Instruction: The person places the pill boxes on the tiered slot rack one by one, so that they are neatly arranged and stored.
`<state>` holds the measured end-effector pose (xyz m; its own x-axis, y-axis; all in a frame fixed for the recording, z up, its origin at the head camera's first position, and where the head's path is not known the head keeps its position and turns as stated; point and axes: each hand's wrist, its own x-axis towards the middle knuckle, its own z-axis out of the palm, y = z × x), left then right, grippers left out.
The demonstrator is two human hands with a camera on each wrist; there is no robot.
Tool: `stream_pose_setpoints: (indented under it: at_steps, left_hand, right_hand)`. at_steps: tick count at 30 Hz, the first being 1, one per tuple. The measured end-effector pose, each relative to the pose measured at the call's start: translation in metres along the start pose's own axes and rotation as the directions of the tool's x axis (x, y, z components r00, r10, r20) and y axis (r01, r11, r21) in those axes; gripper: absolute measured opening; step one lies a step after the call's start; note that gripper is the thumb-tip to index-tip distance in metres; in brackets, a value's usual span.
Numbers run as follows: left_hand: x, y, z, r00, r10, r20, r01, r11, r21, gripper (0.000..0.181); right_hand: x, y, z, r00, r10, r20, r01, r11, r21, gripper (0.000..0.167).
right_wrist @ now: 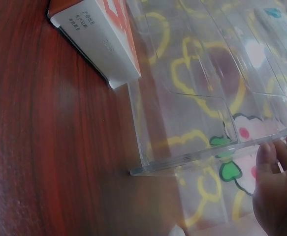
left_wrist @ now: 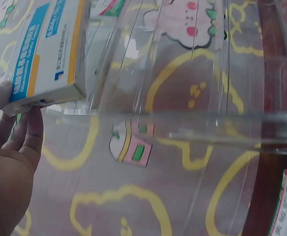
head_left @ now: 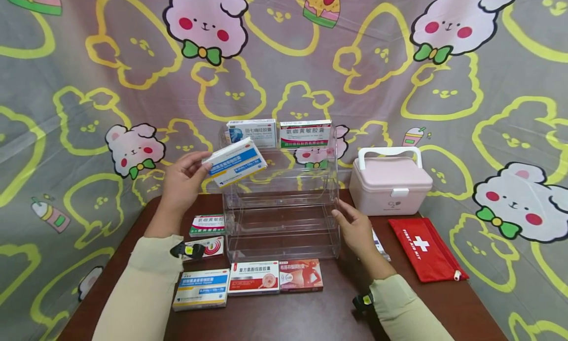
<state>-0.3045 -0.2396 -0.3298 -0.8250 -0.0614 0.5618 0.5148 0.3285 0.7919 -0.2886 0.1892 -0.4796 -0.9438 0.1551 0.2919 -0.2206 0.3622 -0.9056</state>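
My left hand [head_left: 182, 181] pinches one end of a blue, white and yellow medicine box [head_left: 237, 162] between thumb and fingers. The box is tilted in front of the upper left of a clear stepped display rack [head_left: 284, 242]. In the left wrist view, that medicine box [left_wrist: 52, 54] has its lower end against the fingers. At the rack's right side, my right hand [head_left: 357, 230] grips the edge of the side panel, thumb on the near side. On the top tier stand a white and blue medicine box [head_left: 252, 134] and a green, red and white medicine box [head_left: 306, 135].
Along the rack's front lie a blue and white box [head_left: 201, 289], a white and red box [head_left: 254, 278] and an orange box [head_left: 301, 275]. More boxes [head_left: 207, 225] sit left of it. To the right are a pink lidded case [head_left: 390, 186] and a red first aid pouch [head_left: 428, 252].
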Motion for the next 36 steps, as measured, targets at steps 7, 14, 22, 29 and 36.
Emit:
stream_pose_setpoints:
  at_steps: [7, 14, 22, 29, 36]
  left_hand:
    - [0.014, 0.012, 0.027, 0.997, 0.065, 0.047, -0.066, 0.997, 0.036, 0.03]
    - [0.029, 0.027, 0.047, 0.993, 0.08, 0.09, -0.09, 0.989, 0.115, 0.03]
    - [0.042, 0.037, 0.071, 0.992, 0.092, 0.09, -0.103, 0.988, 0.118, 0.028]
    - [0.049, 0.04, 0.088, 0.991, 0.099, 0.094, -0.115, 0.976, 0.183, 0.027]
    - [0.048, 0.031, 0.102, 0.983, 0.128, 0.13, -0.158, 0.954, 0.254, 0.028]
  right_hand:
    - [0.001, 0.001, -0.001, 1.0, 0.018, -0.001, -0.018, 1.0, -0.016, 0.045]
    - [0.002, 0.003, -0.001, 1.0, -0.008, -0.009, 0.008, 0.999, -0.042, 0.045]
    - [0.0, 0.006, 0.001, 1.0, -0.025, -0.014, 0.025, 1.0, -0.016, 0.046]
    - [0.001, 0.007, 0.001, 0.999, -0.03, -0.012, 0.03, 1.0, -0.007, 0.044]
    - [0.001, 0.005, 0.002, 0.999, -0.032, -0.013, 0.031, 1.0, -0.002, 0.045]
